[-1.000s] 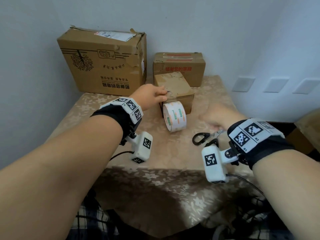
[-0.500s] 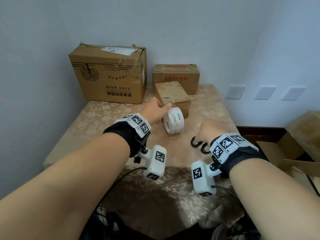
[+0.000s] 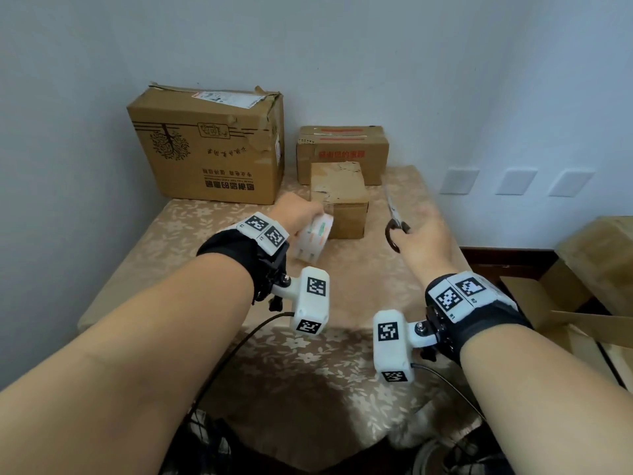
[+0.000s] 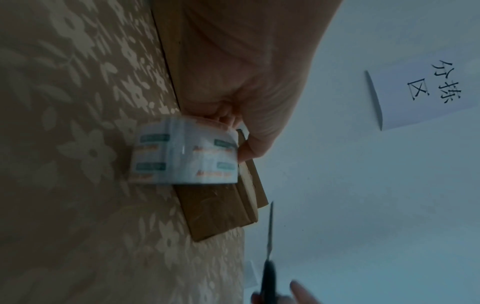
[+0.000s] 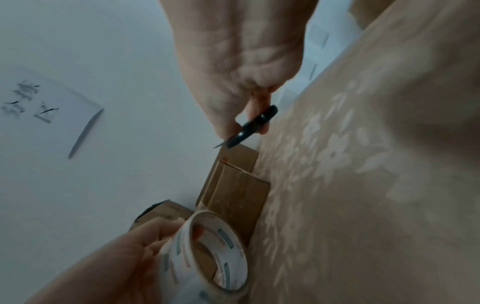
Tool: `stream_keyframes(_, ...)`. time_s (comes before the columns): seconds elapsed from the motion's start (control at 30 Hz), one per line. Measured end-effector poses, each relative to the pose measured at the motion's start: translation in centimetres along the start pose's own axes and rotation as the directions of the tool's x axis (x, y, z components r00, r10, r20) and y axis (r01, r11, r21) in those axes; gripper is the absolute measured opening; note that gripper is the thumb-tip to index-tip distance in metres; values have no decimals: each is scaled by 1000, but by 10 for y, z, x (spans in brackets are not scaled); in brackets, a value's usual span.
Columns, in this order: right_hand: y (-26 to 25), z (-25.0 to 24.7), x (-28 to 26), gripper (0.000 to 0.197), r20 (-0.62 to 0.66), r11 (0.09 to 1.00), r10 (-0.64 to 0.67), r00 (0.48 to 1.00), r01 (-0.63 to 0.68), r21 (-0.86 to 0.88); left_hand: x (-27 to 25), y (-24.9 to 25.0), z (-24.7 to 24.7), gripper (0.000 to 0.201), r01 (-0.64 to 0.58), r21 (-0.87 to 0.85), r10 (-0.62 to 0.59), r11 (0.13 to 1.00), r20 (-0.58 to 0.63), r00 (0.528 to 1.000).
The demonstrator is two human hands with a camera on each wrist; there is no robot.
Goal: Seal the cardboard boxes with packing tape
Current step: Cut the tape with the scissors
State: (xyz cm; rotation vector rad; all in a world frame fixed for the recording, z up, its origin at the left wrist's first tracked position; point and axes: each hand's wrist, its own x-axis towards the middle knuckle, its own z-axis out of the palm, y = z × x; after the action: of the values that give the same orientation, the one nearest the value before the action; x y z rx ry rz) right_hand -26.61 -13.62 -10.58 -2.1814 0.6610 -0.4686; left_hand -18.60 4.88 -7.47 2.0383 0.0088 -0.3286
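The small cardboard box [image 3: 339, 200] stands on the table [image 3: 191, 234] near its middle, in front of a flatter box [image 3: 342, 149] and to the right of the large printed box [image 3: 209, 149]. The tape roll [image 3: 313, 240] is held just off the small box's near left corner, clear of the tablecloth as far as the head view shows.

The left hand [image 3: 296, 214] grips the roll with curled fingers, one finger hooked through the core (plain in the right wrist view). The right hand [image 3: 426, 240] is closed round the handles of the scissors [image 3: 394, 217], blades together and pointing up and away.

Procedure, as judged from this arrangement:
1. Find the free end of the tape before bringing the roll to the box.
2. Anchor the end on the near side wall of the small box, below the top edge.
3. Draw the roll along the flap seam and down the far wall, keeping the strip taut.
4. Cut with the scissors close to the roll; keep the blades turned away from the left hand's fingers.

Limits of view:
- The free end of the tape cannot be located; the roll is blurred in all views.
- Whether the small box's flaps lie fully flat is unclear.
- The scissor handles are largely covered by the right hand.
- An open carton [image 3: 561, 313] at the right edge is cut off.
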Motion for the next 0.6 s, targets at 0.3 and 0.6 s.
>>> stream_keyframes(0.3,-75,30,11,44,300,939,-343,890,332,90,-2,-2,-24,10,-88,100,91,991,-24,996)
stream_keyframes(0.6,-96,53,35,51,393,900,-351,850,422,-110,-1,-19,-24,16,-15,-54,14,998,-19,1000)
